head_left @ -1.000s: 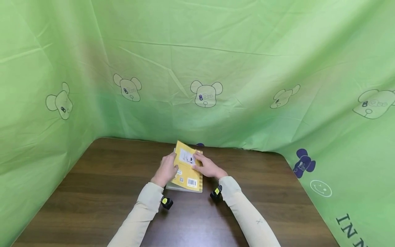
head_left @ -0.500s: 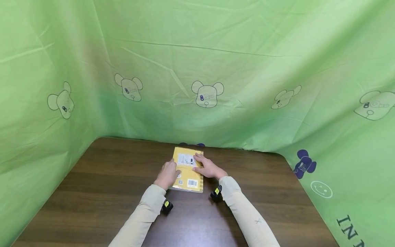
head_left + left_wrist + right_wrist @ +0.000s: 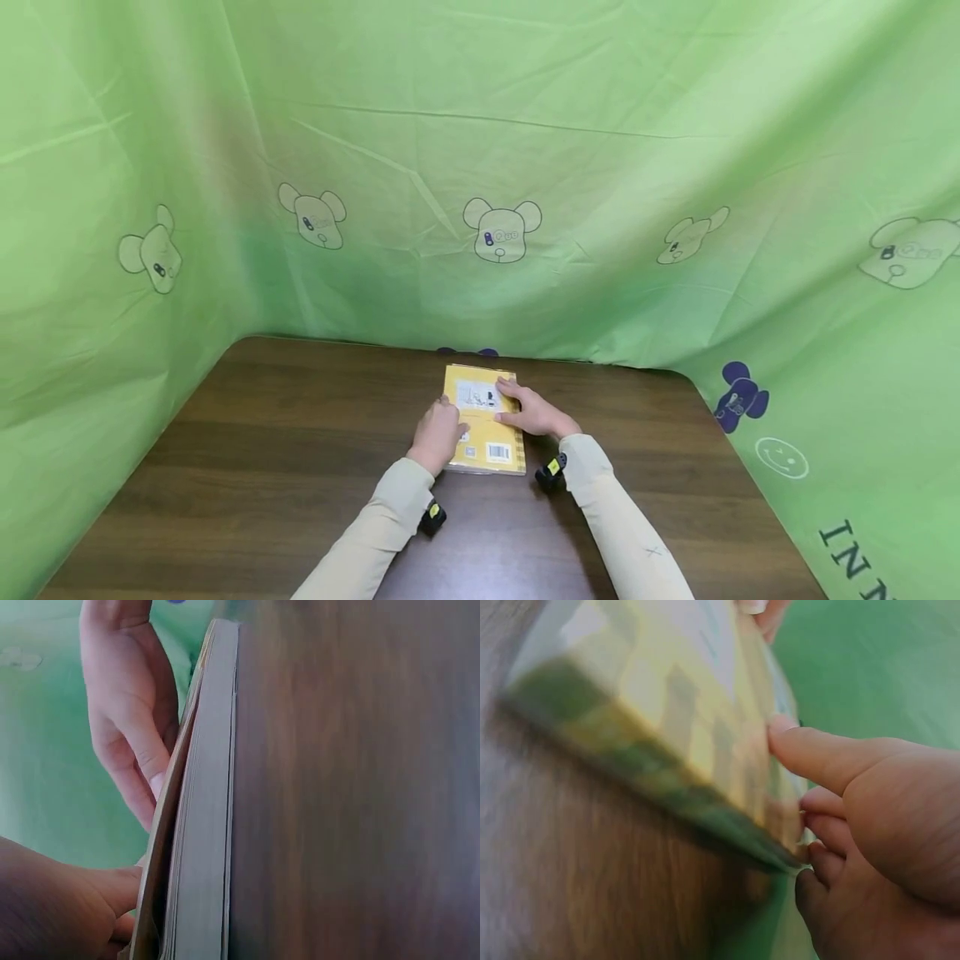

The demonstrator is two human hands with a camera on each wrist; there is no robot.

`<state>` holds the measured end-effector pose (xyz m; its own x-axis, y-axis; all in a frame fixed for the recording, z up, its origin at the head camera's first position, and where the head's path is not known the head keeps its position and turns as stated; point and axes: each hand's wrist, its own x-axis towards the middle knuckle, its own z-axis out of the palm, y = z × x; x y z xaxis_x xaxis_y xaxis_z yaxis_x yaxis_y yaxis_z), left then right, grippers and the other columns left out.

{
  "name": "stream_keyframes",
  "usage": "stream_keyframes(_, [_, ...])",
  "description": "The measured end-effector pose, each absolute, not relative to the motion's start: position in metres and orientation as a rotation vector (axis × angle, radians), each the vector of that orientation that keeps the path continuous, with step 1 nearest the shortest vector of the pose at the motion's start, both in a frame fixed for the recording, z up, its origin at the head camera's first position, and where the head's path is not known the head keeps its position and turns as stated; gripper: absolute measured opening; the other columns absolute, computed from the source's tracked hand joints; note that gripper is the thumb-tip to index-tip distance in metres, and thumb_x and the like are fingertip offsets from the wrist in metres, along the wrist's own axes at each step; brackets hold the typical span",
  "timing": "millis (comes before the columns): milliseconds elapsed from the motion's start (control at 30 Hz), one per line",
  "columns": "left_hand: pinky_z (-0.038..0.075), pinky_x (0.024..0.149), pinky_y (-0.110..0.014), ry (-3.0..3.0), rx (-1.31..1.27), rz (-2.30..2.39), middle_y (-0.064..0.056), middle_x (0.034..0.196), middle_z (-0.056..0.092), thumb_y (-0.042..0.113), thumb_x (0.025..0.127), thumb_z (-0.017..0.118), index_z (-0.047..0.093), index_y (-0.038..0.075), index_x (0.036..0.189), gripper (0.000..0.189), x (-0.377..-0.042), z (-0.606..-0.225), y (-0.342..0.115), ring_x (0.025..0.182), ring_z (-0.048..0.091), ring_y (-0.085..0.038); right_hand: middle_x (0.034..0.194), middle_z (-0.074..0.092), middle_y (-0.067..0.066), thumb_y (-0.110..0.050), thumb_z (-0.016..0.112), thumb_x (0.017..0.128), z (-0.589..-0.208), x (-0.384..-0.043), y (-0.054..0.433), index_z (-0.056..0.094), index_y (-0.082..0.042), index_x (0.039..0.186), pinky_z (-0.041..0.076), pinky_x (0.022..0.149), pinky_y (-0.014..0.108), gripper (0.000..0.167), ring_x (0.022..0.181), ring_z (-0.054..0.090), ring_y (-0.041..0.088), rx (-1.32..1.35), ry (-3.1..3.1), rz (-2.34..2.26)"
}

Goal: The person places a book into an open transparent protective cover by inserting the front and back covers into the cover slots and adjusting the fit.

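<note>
A yellow-covered book [image 3: 486, 427] lies flat on the wooden table, its barcode side up and its striped spine to the right. My left hand [image 3: 437, 435] grips its left edge, the thumb over the cover. In the left wrist view, the page edges [image 3: 201, 802] face the camera, with a narrow dark gap under the cover. On the cover's right part rests my right hand [image 3: 536, 413], thumb and fingers touching it from above. The right wrist view is blurred; my right thumb [image 3: 810, 750] lies on the cover near the spine, and the book hides some fingertips.
The brown wooden table [image 3: 315, 450] extends around the book. Green printed cloth [image 3: 405, 275] hangs behind the table's far edge and along both sides. Black wrist cameras [image 3: 551, 472] sit under both cuffs.
The cover, lifted at the left one second ago, has come down onto the pages. Since then the book and both hands have shifted right and slightly nearer.
</note>
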<state>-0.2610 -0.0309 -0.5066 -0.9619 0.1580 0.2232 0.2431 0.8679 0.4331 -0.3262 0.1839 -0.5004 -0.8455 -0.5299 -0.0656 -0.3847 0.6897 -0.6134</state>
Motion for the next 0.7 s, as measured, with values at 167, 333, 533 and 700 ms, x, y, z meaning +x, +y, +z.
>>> stream_keyframes(167, [0.061, 0.083, -0.045, -2.827, -0.313, -0.681, -0.038, 0.123, 0.062, 0.016, 0.088, 0.080, 0.073, -0.012, 0.096, 0.030, -0.255, -0.505, -0.016, 0.101, 0.068, -0.040, 0.161, 0.036, 0.021, -0.012, 0.070, 0.096, -0.500, -0.323, 0.194, 0.040, 0.005, 0.152, 0.028, 0.122, 0.051, 0.066, 0.151, 0.028, 0.038, -0.666, 2.675, -0.984])
stream_keyframes(333, [0.061, 0.080, -0.045, -2.832, -0.293, -0.686, -0.037, 0.122, 0.063, 0.016, 0.087, 0.081, 0.074, -0.011, 0.094, 0.029, -0.254, -0.505, -0.013, 0.099, 0.069, -0.039, 0.150, 0.049, 0.026, -0.004, 0.069, 0.094, -0.501, -0.323, 0.192, 0.048, 0.009, 0.146, 0.041, 0.114, 0.052, 0.058, 0.139, 0.047, 0.041, -0.323, 2.776, -1.191])
stream_keyframes(533, [0.062, 0.080, -0.044, -2.845, -0.292, -0.663, -0.037, 0.125, 0.063, 0.017, 0.088, 0.081, 0.074, -0.010, 0.089, 0.028, -0.253, -0.505, -0.012, 0.102, 0.069, -0.040, 0.114, 0.065, 0.026, -0.011, 0.058, 0.101, -0.497, -0.326, 0.187, 0.054, 0.016, 0.132, 0.059, 0.081, 0.034, 0.041, 0.095, 0.065, 0.027, 0.081, 2.660, -1.384])
stream_keyframes(700, [0.062, 0.076, -0.044, -2.860, -0.277, -0.700, -0.036, 0.125, 0.063, 0.016, 0.087, 0.081, 0.074, -0.011, 0.093, 0.029, -0.252, -0.502, -0.013, 0.096, 0.070, -0.040, 0.080, 0.062, 0.008, -0.011, 0.052, 0.105, -0.495, -0.325, 0.191, 0.066, 0.016, 0.110, 0.049, 0.061, 0.021, 0.030, 0.066, 0.054, 0.011, 0.120, 2.478, -1.533])
